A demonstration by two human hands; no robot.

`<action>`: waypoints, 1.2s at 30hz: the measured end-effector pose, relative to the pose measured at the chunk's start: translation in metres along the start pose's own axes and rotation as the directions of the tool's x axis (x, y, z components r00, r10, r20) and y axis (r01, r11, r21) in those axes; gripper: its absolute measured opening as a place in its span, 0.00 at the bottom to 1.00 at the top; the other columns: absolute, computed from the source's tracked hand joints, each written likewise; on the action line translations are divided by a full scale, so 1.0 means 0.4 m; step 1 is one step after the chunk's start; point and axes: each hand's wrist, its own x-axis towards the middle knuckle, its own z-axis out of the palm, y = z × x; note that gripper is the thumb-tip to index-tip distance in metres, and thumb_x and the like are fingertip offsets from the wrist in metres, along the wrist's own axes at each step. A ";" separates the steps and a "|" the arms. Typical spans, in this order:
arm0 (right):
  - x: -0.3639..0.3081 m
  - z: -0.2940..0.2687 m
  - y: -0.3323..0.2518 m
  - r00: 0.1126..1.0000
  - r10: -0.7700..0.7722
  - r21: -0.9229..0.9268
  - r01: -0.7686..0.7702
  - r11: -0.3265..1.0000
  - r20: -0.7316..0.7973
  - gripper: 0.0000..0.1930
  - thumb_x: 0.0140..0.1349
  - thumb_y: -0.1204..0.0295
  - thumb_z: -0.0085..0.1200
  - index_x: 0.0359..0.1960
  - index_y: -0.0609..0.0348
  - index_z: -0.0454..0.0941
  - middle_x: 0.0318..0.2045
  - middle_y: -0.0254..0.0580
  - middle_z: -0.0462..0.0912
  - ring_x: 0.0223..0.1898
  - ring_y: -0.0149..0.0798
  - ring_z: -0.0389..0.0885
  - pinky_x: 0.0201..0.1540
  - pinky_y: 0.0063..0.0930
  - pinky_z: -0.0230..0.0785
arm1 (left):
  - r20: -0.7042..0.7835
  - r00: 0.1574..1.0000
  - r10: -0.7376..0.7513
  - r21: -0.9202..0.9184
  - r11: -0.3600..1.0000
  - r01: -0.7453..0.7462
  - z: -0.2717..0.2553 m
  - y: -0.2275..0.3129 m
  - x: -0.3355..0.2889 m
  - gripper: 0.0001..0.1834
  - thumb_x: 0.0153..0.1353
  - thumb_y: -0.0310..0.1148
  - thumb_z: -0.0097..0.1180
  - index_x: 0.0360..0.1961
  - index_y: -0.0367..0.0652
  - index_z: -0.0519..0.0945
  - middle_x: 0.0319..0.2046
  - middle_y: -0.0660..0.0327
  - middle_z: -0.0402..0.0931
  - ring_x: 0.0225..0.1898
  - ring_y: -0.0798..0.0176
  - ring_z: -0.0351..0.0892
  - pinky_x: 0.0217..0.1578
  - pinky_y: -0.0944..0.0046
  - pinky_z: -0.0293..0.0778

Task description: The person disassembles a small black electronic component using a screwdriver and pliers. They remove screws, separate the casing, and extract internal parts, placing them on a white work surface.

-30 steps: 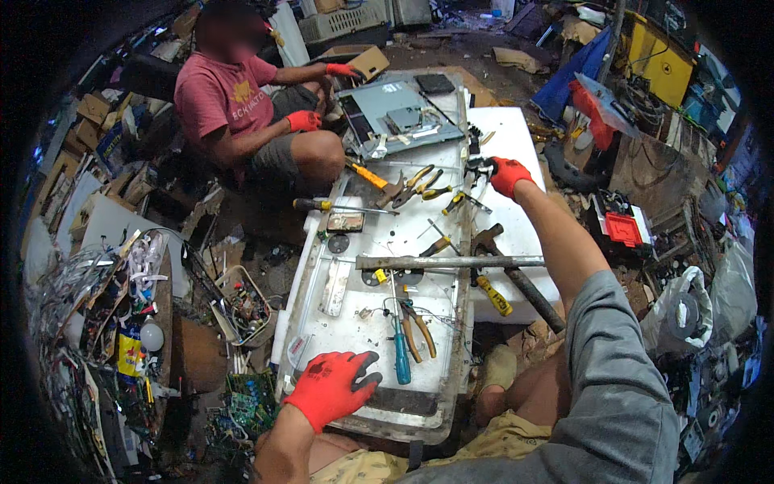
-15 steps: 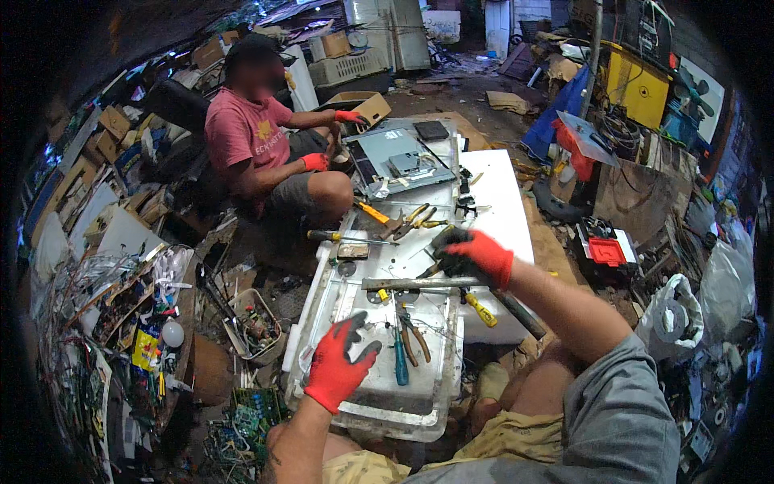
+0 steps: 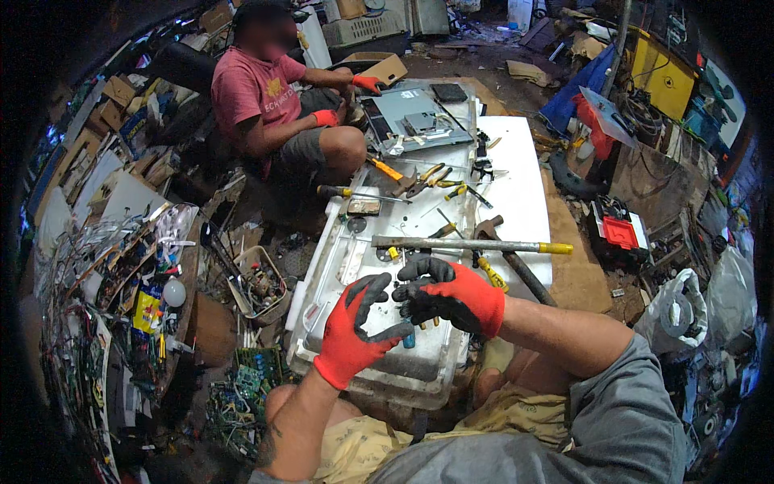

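Both my hands wear red gloves with black palms and fingers, close together over the near end of a white plastic panel (image 3: 379, 375). My left hand (image 3: 355, 327) is open, its thumb and fingers curved apart with nothing visible between them. Beside it, my right hand (image 3: 455, 298) has its fingers curled in; something small and dark may be in them, but the black glove hides it. Just beyond lies a long metal bar with a yellow end (image 3: 476, 244), across a hammer (image 3: 528, 278). A yellow-handled screwdriver (image 3: 492, 274) lies by the hammer. Tools under my right hand are mostly covered.
Across the panel, a person (image 3: 262, 105) in red gloves sits by a flat grey metal device (image 3: 415, 121). Pliers (image 3: 427, 179) and a long screwdriver (image 3: 363, 195) lie mid-panel. A parts bin (image 3: 266, 282) and circuit boards (image 3: 250, 387) stand left; a red-and-black toolbox (image 3: 619, 234) is right.
My right hand has come away from the bar and tools, moving left and nearer to my left hand. The bar's yellow end and the hammer head now show. The view has shifted slightly.
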 end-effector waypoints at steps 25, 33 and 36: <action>0.002 0.024 0.036 0.996 0.067 -0.096 -0.061 0.994 0.061 0.17 0.66 0.67 0.59 0.54 0.61 0.76 0.46 0.41 0.83 0.47 0.34 0.83 0.49 0.32 0.78 | 0.028 0.981 0.193 0.300 0.934 -0.193 -0.020 -0.027 -0.014 0.32 0.40 0.37 0.78 0.49 0.41 0.80 0.48 0.51 0.79 0.50 0.45 0.79 0.53 0.51 0.74; -0.005 0.009 0.055 0.992 0.037 -0.054 -0.031 0.998 0.120 0.18 0.67 0.66 0.58 0.55 0.61 0.76 0.46 0.41 0.83 0.45 0.32 0.82 0.46 0.28 0.78 | 0.031 0.981 0.193 0.292 0.937 -0.193 -0.030 -0.017 0.002 0.25 0.39 0.31 0.75 0.42 0.40 0.82 0.43 0.53 0.80 0.45 0.48 0.80 0.47 0.53 0.76; -0.001 0.007 0.054 0.990 0.048 -0.075 -0.038 0.996 0.132 0.19 0.68 0.66 0.58 0.57 0.62 0.74 0.48 0.42 0.83 0.46 0.34 0.83 0.47 0.32 0.79 | 0.038 0.977 0.209 0.314 0.926 -0.210 -0.030 -0.013 0.000 0.21 0.41 0.28 0.74 0.40 0.41 0.82 0.41 0.54 0.80 0.44 0.48 0.80 0.47 0.53 0.76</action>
